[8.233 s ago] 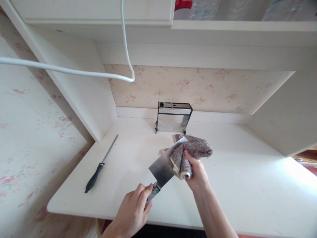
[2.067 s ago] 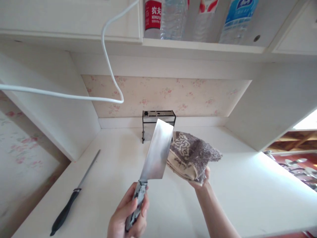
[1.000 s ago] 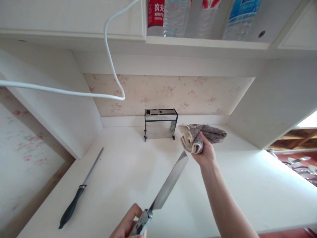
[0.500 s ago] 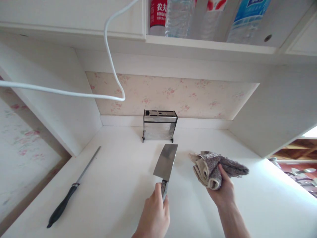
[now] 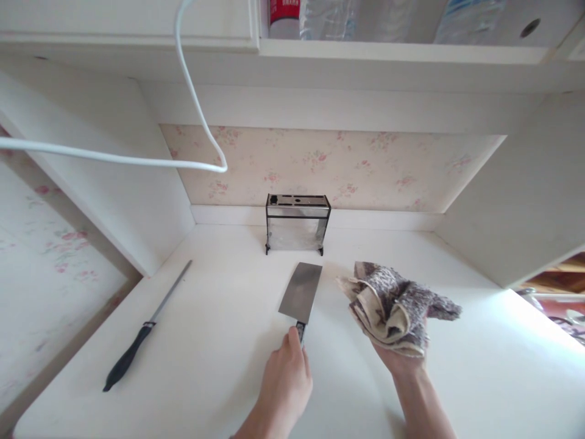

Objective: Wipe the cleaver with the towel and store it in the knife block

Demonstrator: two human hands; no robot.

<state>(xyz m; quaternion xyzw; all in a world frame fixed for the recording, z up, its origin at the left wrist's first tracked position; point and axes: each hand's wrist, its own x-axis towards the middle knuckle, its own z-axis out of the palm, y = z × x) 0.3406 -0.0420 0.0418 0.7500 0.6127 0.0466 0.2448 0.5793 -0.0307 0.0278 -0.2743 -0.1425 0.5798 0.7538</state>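
My left hand (image 5: 287,372) is closed round the dark handle of a cleaver (image 5: 301,292), whose broad steel blade points away from me over the white counter. To the right, my right hand (image 5: 402,361) holds a bunched grey-brown and beige cloth (image 5: 393,308) from below. The cloth hides most of its fingers. A sharpening steel (image 5: 137,341) with a black handle lies on the counter at the left, apart from both hands. Behind the cleaver's tip stands a knife block (image 5: 298,228) with a slotted metal top, black frame and clear sides.
The white counter (image 5: 219,317) runs back to a flower-patterned wall. A white cable (image 5: 201,122) hangs across the upper left. Overhead, a cabinet shelf (image 5: 388,52) holds several plastic bottles (image 5: 324,18). White side panels (image 5: 539,201) bound the space at both sides.
My right hand has turned, so the cloth now lies over its fingers and spreads more open. The cleaver stays in my left hand, slightly shifted. The view has tilted down a little.
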